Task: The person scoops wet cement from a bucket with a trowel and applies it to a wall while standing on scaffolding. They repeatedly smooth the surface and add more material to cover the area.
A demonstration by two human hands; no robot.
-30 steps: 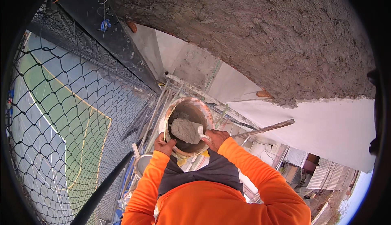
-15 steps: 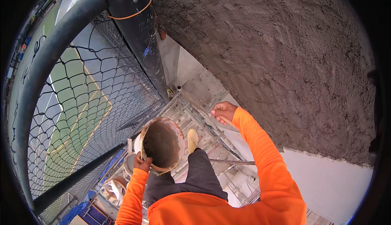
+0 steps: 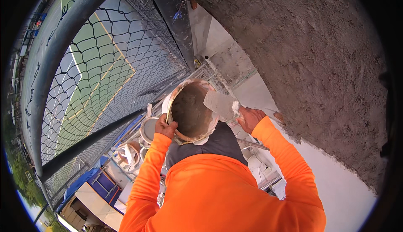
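Bucket [image 3: 205,116], 1, round, crusted about the rim: located in front of the person's lap, above the dark trousers [image 3: 208,144], mouth turned up toward the head. Its base was out of sight, so what bore its weight could not be told.

Mortar [image 3: 184,102], grey-brown: inside the bucket.

Left hand [image 3: 166,127], 1: curled closed on the bucket's near left rim, thumb and fingers gripping the edge.

Trowel [image 3: 218,102], 1, pale flat blade, whitish handle: at the bucket's right, blade pointing toward the mouth.

Right hand [image 3: 250,119], 1: closed around the trowel's handle.

Wall [image 3: 315,43], 1, rough brown coat: upper right, well apart from the trowel.

Chain-link fence [image 3: 100,64], 1: left side.

Smaller containers [image 3: 148,130], 2: lower left, beyond the left forearm.

Risks, as judged:

1. Tipping. The left hand held only 1 part of the rim; a knock from the blade on the opposite side could have swung the bucket and spilled mortar onto the trousers.

2. Slipping. Paste on the handle could have loosened the right hand's grip, dropping the trowel.
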